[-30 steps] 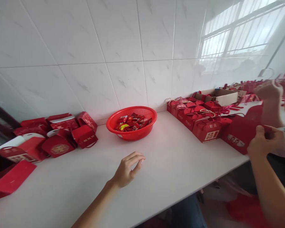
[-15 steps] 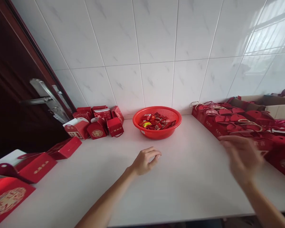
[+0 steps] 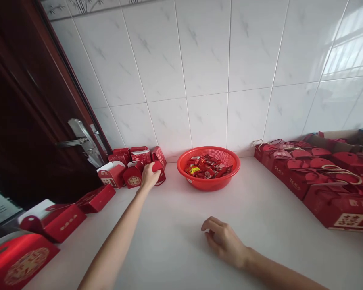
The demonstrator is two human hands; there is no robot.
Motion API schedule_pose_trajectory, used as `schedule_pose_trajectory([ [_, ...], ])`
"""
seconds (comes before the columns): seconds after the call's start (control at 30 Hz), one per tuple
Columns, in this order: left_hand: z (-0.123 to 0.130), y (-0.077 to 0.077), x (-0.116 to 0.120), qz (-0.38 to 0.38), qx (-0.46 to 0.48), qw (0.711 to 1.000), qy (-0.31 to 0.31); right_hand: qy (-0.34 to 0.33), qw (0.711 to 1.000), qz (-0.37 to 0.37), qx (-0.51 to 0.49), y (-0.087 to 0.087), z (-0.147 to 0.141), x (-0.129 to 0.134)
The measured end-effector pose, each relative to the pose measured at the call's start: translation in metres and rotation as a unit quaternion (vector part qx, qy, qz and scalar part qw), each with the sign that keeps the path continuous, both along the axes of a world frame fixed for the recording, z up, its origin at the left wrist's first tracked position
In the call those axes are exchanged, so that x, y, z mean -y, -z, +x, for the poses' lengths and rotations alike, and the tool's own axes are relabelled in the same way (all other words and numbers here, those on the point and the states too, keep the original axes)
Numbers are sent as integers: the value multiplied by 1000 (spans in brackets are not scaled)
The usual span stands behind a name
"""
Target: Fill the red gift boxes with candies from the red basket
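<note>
My left hand (image 3: 150, 176) is at the small group of red gift boxes by the wall. Its fingers close on the top of a small red gift box (image 3: 161, 174), partly hidden behind the hand. A red box with a round gold emblem (image 3: 134, 177) stands just to the left of that hand. Over the middle of the white table, my right hand (image 3: 225, 240) holds nothing, its fingers loosely curled and apart from the thumb. Beyond it sits a red plastic colander (image 3: 210, 184) with wrapped sweets (image 3: 208, 166) in it.
More red boxes (image 3: 68, 221) line the table's left side, near a dark door (image 3: 24, 100) with a metal handle. Rows of red boxes with handles (image 3: 290, 177) fill the right side, and an open cardboard carton (image 3: 335, 141) is behind them. A tiled wall (image 3: 205, 117) closes the back.
My left hand has moved left and away from me onto a small red box. My right hand has come from the right-hand boxes to the table's middle. The view has shifted slightly.
</note>
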State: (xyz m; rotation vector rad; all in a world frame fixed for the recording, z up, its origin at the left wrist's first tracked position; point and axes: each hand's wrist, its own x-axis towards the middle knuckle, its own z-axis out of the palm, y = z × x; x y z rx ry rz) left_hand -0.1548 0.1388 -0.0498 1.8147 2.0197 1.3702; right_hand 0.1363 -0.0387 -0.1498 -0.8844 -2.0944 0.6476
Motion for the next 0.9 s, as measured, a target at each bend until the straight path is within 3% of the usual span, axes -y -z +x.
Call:
schedule_pose_trajectory([
  [0.17,-6,-16,-19,-3,10,1000,-26,20,999,-31,-24,-1,1,0],
  [0.3,-8,-19,-7,-1,26,1000,2,21,998,-42,-41,-2,1,-2],
  [0.53,0,-37,44,27,62,989,130,9,997,-49,-56,-4,2,0],
  [0.67,22,-56,74,57,53,961,265,16,997,-31,-63,-4,3,-1],
  [0.77,44,-65,92,6,-15,930,366,-6,995,-23,-96,-30,9,-2],
  [0.9,73,-68,106,-91,-129,884,439,-127,982,-36,-137,-112,28,21],
])
